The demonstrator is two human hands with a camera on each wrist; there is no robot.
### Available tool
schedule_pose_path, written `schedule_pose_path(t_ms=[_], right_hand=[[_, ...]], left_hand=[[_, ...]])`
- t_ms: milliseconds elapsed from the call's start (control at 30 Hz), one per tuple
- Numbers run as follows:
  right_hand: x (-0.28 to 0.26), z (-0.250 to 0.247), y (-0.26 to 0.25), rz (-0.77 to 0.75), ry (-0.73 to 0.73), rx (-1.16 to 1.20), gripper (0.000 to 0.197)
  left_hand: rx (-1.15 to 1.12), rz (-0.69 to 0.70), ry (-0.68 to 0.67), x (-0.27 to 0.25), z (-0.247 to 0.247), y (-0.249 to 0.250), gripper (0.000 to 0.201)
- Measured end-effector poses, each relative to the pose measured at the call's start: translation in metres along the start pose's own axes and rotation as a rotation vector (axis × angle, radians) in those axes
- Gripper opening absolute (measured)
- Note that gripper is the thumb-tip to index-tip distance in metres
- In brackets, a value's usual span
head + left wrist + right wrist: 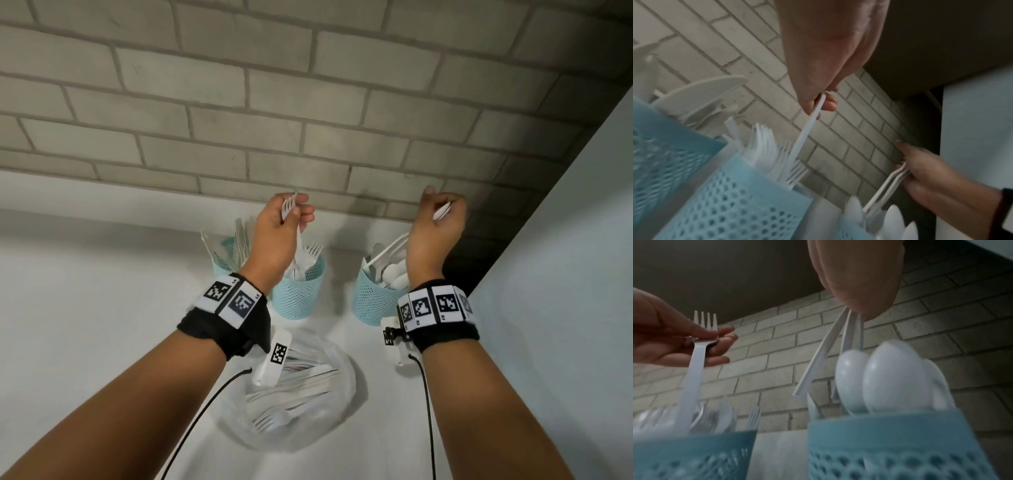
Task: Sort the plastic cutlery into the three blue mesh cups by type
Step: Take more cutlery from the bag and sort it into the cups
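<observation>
Three blue mesh cups stand by the brick wall. The left cup (221, 265) holds knives, the middle cup (298, 294) forks, the right cup (375, 301) spoons. My left hand (294, 214) pinches a white fork (299, 240) by its neck, tines up, with the handle (807, 128) reaching down among the forks in the middle cup (735, 203). My right hand (443, 214) grips a small bunch of white spoons (849, 332) in a fist above the right cup (890, 444), handles pointing down towards it.
A clear plastic bowl (346, 370) with several mixed white cutlery pieces sits on the white counter in front of the cups, between my forearms. The brick wall is close behind the cups. A pale panel (565, 274) bounds the right side.
</observation>
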State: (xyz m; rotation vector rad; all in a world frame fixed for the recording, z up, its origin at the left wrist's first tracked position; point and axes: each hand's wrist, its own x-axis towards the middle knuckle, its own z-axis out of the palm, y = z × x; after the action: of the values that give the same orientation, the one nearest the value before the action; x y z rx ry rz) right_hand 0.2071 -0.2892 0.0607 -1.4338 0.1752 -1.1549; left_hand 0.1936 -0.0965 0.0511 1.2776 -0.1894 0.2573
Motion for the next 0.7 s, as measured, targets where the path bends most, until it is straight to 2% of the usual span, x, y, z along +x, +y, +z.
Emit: schedule_pose_path(t_ms=[167, 267, 333, 467, 600, 700], right_hand=[[-0.006, -0.005, 0.032, -0.063, -0.089, -0.234, 0.004], [-0.008, -0.006, 0.039, -0.108, -0.261, -0.471, 0.007], [-0.007, -0.007, 0.038, -0.128, -0.383, -0.625, 0.012], [-0.005, -0.011, 0.033, -0.183, -0.517, -0.951, 0.024], [-0.019, -0.01, 0.038, -0.197, -0.888, -1.388, 0.04], [-0.019, -0.009, 0.034, -0.052, -1.004, -1.418, 0.049]], left_hand=[[0.212, -0.125, -0.066, 0.003, -0.003, -0.03, 0.027], [0.357, -0.161, -0.09, 0.004, -0.003, -0.036, 0.032], [0.414, -0.148, -0.092, 0.004, -0.003, -0.036, 0.031], [0.523, -0.107, -0.146, 0.003, -0.006, -0.03, 0.033], [0.656, -0.061, -0.114, -0.001, -0.013, -0.02, 0.026], [0.682, -0.022, -0.101, -0.01, -0.018, -0.006, 0.023]])
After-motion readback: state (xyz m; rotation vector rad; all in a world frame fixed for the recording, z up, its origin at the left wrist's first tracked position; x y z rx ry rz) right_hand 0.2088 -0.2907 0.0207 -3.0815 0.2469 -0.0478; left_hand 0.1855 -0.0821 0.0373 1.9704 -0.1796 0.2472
